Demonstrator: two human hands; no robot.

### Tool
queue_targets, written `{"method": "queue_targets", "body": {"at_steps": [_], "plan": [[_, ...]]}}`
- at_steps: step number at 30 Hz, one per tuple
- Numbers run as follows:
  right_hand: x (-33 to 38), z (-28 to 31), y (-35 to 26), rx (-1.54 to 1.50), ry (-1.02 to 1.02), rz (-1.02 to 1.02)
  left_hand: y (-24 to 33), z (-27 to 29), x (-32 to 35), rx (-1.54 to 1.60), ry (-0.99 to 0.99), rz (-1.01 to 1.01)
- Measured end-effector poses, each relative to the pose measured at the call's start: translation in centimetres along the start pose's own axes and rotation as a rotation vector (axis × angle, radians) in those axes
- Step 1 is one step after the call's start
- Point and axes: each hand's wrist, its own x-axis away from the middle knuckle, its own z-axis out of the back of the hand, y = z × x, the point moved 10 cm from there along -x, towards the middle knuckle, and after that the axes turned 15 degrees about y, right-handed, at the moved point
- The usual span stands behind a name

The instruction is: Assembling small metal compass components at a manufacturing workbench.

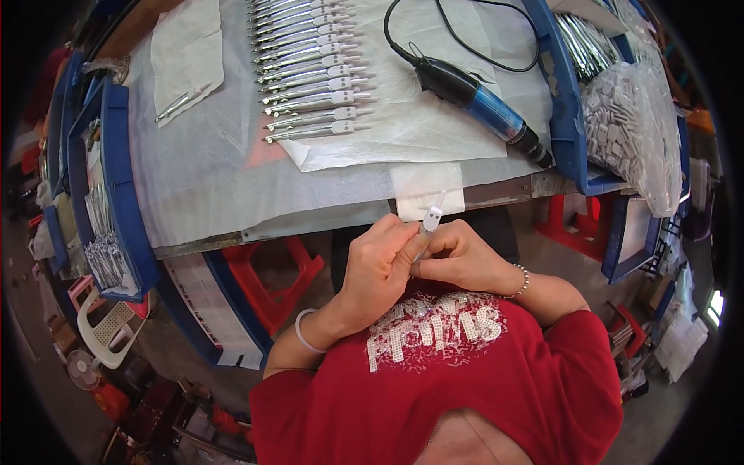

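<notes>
Left hand (380,257) grips the compass (432,220), its thumb and fingers closed on the metal part just below the white head. Right hand (469,260) is curled in from the other side, fingertips drawn together at the lower end; whether they also pinch the metal cannot be told, as the fingers hide the contact.

Position: compass is between the two hands, before the chest and at the near edge of the worktable (178,209). Long axis runs away from the body – white head and thin stem outward, leaning slightly to the right, legs back into the fingers. Left hand is nearer the head; right hand sits lower along the axis. In this view the stem overlaps the white patch (404,186) at the table edge.

Surroundings, relative to grip: electric screwdriver (484,107) lies on the table ahead and to the right, its bit end angled back toward the near right corner – right hand is the nearer one. Row of compasses (341,98) lies ahead and to the left, axes roughly crosswise, white heads to the right; held piece points across that direction. Bag of white parts (620,116) is farther off to the right.
</notes>
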Motion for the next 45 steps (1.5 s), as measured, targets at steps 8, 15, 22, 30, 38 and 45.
{"method": "queue_targets", "body": {"at_steps": [8,15,22,30,38,45], "plan": [[-0.3,-0.2,0.7,-0.033,0.006,-0.05,-0.3,0.2,-0.1,-0.017,-0.015,-0.011],[-0.9,-0.4,1.3,-0.018,-0.004,-0.071,0.1,0.5,-0.6,-0.125,0.001,-0.112],[-0.7,-1.1,1.0,-0.033,-0.058,-0.088,0.2,0.9,-0.4,-0.093,-0.063,-0.089],[-0.4,-1.8,0.0,0.007,-0.117,-0.054,0.6,1.3,-0.1,-0.082,-0.085,-0.107],[-0.4,-2.2,-0.1,0.042,-0.147,-0.055,0.5,1.7,0.0,-0.09,-0.11,-0.109],[-0.2,-2.5,-0.4,-0.13,-0.188,-0.187,-4.2,-0.2,1.1,0.419,-0.438,0.618]]}}
